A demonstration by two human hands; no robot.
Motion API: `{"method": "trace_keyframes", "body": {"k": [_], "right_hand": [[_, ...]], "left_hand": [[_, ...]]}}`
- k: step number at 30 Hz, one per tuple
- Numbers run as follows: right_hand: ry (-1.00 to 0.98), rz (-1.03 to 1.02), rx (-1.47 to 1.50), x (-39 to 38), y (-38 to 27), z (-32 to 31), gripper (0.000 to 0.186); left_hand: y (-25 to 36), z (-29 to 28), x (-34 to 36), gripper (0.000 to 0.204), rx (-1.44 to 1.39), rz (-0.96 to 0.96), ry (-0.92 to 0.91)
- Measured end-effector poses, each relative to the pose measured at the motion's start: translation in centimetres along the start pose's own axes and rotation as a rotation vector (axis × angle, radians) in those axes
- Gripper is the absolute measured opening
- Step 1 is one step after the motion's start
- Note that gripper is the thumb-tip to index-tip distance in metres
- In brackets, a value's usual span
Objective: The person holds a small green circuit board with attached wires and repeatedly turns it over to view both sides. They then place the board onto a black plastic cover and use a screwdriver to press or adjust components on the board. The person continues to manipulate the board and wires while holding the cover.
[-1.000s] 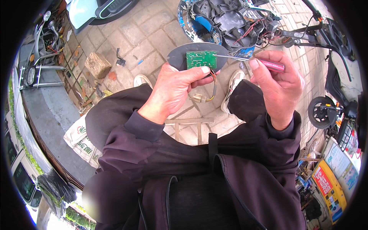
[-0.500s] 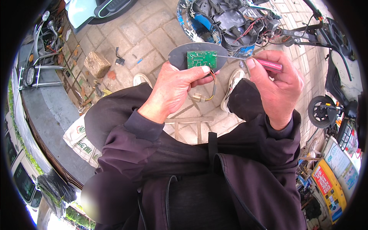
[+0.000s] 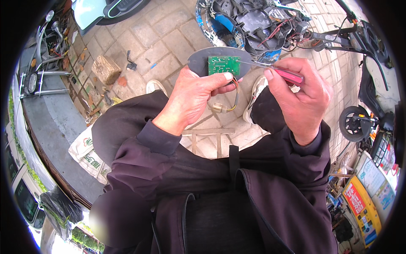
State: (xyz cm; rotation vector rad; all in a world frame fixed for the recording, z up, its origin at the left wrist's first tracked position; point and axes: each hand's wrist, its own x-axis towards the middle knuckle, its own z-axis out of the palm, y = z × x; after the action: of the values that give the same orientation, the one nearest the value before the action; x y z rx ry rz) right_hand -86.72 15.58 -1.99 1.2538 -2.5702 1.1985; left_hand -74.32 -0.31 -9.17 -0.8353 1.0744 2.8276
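My left hand (image 3: 185, 96) is closed on a dark oval panel (image 3: 197, 60), thumb on top and fingers curled beneath it. A green circuit board (image 3: 223, 65) is on the panel's face, under the thumb's tip. From the board hangs a bundle of coloured wires (image 3: 237, 94) ending in a pale plug connector (image 3: 219, 108). My right hand (image 3: 302, 97) grips a screwdriver (image 3: 289, 76) by its red handle. Its thin shaft points left, with the tip at the board's upper right corner; whether it touches a screw is too small to tell.
Beyond the panel lie dismantled scooter body parts (image 3: 249, 25) with loose wires. A wooden block (image 3: 106, 69) rests on the paving to the left. Scooters (image 3: 359, 122) stand at the right, and a grey bench-like surface (image 3: 63, 122) runs along the left.
My right hand has shifted a little left with the screwdriver, whose handle has come nearer the board. The panel in my left hand has moved slightly right.
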Motion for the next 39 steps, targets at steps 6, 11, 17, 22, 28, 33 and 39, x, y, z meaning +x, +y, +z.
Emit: {"method": "trace_keyframes", "body": {"k": [6,11,17,22,28,33,39], "right_hand": [[-0.108,0.127,0.145,0.2,0.0,0.0,0.019],[-0.112,0.124,0.206,0.2,-0.2,-0.5,0.021],[-0.020,0.018,0.138,0.1,0.4,0.3,0.021],[-0.105,-0.020,-0.099,-0.2,-0.2,-0.7,0.023],[-0.102,0.037,-0.013,0.2,0.1,-0.2,0.022],[-0.104,-0.065,0.022,0.2,0.3,0.1,0.019],[-0.248,0.128,-0.220,0.2,0.0,-1.0,0.015]], "left_hand": [[0.1,0.0,0.0,0.029,0.003,-0.011,0.022],[0.2,0.3,0.0,0.029,0.021,-0.007,0.030],[0.1,0.1,0.0,0.030,0.029,0.002,0.040],[-0.2,-0.1,0.1,0.030,0.037,-0.025,0.047],[-0.2,-0.1,0.1,0.031,0.040,-0.003,0.066],[-0.3,-0.3,0.2,0.029,0.058,0.001,0.068],[-0.4,-0.5,0.3,0.029,0.077,-0.001,0.080]]}}
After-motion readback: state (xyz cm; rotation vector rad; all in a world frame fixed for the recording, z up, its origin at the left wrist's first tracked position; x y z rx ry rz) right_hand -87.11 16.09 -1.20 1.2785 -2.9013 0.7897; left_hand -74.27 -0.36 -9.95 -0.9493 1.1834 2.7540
